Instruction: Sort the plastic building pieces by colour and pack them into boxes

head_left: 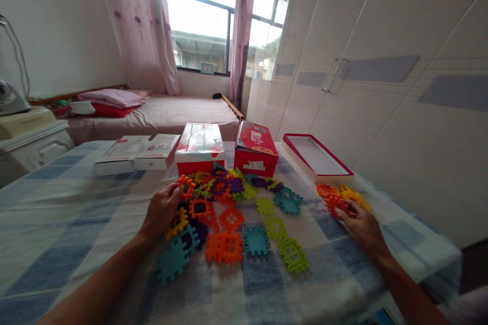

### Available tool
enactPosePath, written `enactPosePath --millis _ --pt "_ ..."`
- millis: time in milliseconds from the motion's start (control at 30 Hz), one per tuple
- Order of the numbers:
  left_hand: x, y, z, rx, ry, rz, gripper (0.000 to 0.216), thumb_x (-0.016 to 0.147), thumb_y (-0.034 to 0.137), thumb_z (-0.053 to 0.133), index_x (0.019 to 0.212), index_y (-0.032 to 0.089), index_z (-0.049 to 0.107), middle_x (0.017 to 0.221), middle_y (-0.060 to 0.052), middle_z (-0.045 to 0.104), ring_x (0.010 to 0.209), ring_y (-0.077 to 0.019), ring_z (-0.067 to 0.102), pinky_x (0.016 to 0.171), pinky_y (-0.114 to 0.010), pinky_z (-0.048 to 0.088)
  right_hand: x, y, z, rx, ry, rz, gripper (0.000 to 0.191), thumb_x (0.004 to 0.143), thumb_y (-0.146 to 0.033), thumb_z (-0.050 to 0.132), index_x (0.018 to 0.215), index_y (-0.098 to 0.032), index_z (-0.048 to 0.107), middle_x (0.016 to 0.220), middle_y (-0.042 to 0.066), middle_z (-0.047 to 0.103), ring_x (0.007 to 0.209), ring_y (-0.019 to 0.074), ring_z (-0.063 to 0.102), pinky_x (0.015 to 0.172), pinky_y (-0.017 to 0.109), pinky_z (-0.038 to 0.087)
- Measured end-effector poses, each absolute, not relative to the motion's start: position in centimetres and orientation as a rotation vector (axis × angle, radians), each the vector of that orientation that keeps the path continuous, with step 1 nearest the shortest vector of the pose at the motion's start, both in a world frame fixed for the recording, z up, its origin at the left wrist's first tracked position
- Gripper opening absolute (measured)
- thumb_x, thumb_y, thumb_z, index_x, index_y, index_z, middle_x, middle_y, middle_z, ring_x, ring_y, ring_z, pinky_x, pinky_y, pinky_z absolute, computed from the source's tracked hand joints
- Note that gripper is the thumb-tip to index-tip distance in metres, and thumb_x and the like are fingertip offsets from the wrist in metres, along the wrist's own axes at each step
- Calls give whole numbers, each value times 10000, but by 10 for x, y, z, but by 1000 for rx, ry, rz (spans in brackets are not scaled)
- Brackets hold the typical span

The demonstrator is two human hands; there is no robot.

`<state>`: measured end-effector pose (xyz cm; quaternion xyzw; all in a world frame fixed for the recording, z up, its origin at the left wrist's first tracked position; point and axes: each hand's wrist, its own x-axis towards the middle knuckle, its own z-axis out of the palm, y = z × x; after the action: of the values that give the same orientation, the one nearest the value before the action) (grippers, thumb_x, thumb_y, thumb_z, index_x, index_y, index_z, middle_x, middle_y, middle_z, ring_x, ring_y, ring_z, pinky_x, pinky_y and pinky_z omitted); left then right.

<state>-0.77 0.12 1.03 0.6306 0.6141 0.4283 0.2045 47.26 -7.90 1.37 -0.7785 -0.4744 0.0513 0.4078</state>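
Observation:
My left hand (162, 209) pinches an orange interlocking block (186, 187) at the left edge of a pile of colourful notched plastic pieces. At the right of the table, my right hand (361, 222) has its fingers closed on an orange piece (334, 204), beside more orange ones and a yellow piece (354, 196). Between my hands lie a teal square (255, 240), orange window pieces (224, 247), a green window piece (293, 255) and a flat green square (265, 206). Near my left wrist are a large teal piece (173, 260) and a yellow one (177, 223).
Behind the pile stand a white-topped red box (200, 143), a red box (256, 150) and an open shallow box lid (318, 157). Two flat white boxes (125, 153) lie at the left on the checked tablecloth (95, 233). A bed (183, 111) and wardrobe (381, 91) are beyond.

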Motion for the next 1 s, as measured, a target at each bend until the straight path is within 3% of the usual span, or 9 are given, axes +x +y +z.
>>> enactPosePath --millis 100,267,367,433,567,700,867,1000 --pt "-8 2 10 1768 1723 1188 484 797 547 377 871 157 653 869 -59 684 806 -232 620 720 -300 454 446 -86 31 -1831 -1120 303 435 633 -474 618 940 -165 614 874 93 687 772 243 643 719 354 497" --pt "-8 2 11 1751 1711 1174 467 781 542 397 888 161 646 961 -73 684 866 -247 626 743 -303 458 366 -96 47 -1427 -1341 868 350 705 -422 640 952 -175 620 952 74 686 892 224 634 818 341 488" --pt "-9 1 11 1763 1720 1156 473 776 539 400 906 160 653 982 -81 684 880 -253 629 751 -309 461 332 -95 46 -1351 -1510 1003 388 764 -436 597 1069 -195 595 1026 61 659 895 196 625 802 325 493" --pt "-9 1 11 1761 1723 1152 480 775 540 401 921 160 656 976 -81 688 870 -252 634 740 -306 468 333 -90 44 -1456 -1606 816 408 793 -449 560 1129 -217 569 1093 59 628 912 191 609 804 331 488" --pt "-10 3 9 1774 1738 1149 480 779 540 406 934 164 661 978 -80 693 878 -258 636 741 -308 477 387 -79 33 -1829 -1676 -69 345 803 -376 531 1082 -184 597 1091 109 611 1049 258 535 933 413 403" --pt "-11 5 6 1776 1718 1145 462 782 534 417 920 165 659 983 -80 691 878 -257 640 735 -304 488 452 -79 15 -2306 -1585 -592 381 814 -376 501 1091 -132 594 1049 176 607 998 313 538 817 431 439" --pt "-10 6 5 1778 1719 1155 459 774 532 423 906 164 664 943 -71 700 843 -252 646 711 -297 497 477 -82 -3 -2392 -1528 -599 470 814 -440 476 1119 -96 576 1003 191 613 970 306 552 789 405 450" --pt "-9 5 7 1795 1735 1154 460 780 523 411 917 165 666 1022 -81 685 899 -259 636 756 -306 489 482 -74 -1 -2211 -1444 -308 516 727 -481 539 1066 -98 605 982 169 628 922 279 584 773 371 469"
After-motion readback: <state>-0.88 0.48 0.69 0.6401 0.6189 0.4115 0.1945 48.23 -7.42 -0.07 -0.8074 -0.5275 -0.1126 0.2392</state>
